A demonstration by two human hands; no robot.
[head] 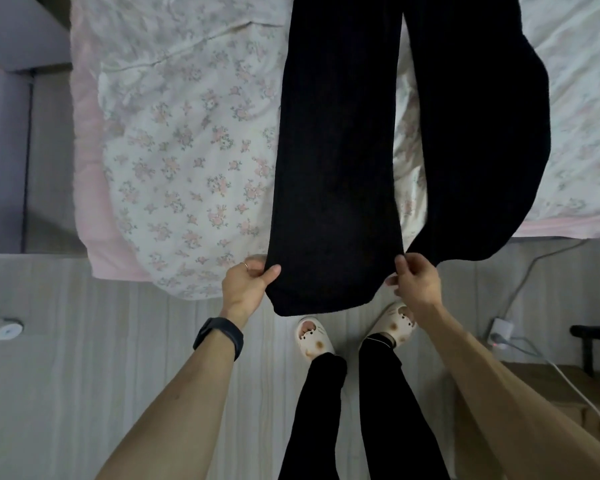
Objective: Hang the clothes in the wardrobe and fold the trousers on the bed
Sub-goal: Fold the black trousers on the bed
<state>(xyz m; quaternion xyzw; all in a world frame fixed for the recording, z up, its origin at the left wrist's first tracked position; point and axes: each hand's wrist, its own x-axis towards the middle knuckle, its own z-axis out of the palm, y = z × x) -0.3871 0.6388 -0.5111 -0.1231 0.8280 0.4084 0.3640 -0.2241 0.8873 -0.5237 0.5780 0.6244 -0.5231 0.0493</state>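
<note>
Floor (66, 375): pale planks with grey grain; we log it across the lower half.
Slippers: cream pair, left slipper (314, 336) and right slipper (397, 323), near each other on the floor; cartoon animal faces and brown patches on the uppers.
Socket block (501, 332): white, on the floor at right, with a small red light.
Cables: grey cable (534, 268) curves up-frame from near the block; white cable (568, 375) runs down-frame over the wooden unit.
Wooden unit (534, 386): light wood, lower right, partly seen.
Black bar (593, 332): at the right edge; we cannot identify it.
White disc (9, 329): round, on the floor at the left edge.
Cabinet (4, 150): grey-lilac, flat-fronted, upper left.
</note>
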